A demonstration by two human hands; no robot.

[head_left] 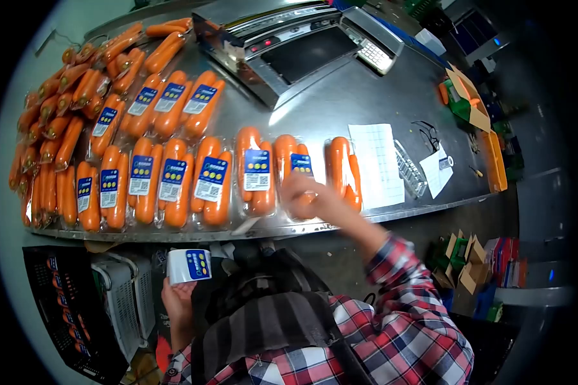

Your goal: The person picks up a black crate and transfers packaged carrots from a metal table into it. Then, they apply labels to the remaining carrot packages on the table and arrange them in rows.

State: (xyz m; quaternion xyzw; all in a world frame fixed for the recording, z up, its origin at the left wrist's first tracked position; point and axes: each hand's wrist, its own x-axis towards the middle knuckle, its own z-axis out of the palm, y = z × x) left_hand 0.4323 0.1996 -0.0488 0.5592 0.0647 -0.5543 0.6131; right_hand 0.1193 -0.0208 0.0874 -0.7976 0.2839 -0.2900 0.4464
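My left hand (178,298) is closed around a roll of labels (181,265) below the table's front edge; a blue and white label faces up on it. My right hand (304,196) lies over the lower part of a wrapped carrot pack (285,146), at its blue label (302,165). Its fingers are blurred and partly hidden. To the right stands a carrot pack (338,160) with no label visible on its top. Left of my right hand, a labelled carrot pack (248,140) lies in a row with several other labelled packs (213,176).
Piled carrot packs (70,86) fill the metal table's left end. A machine with keypad (311,51) stands at the back. Paper sheets (374,160), a clear plastic tray (410,170) and dark-framed glasses (426,131) lie right. A black crate (61,301) stands below left.
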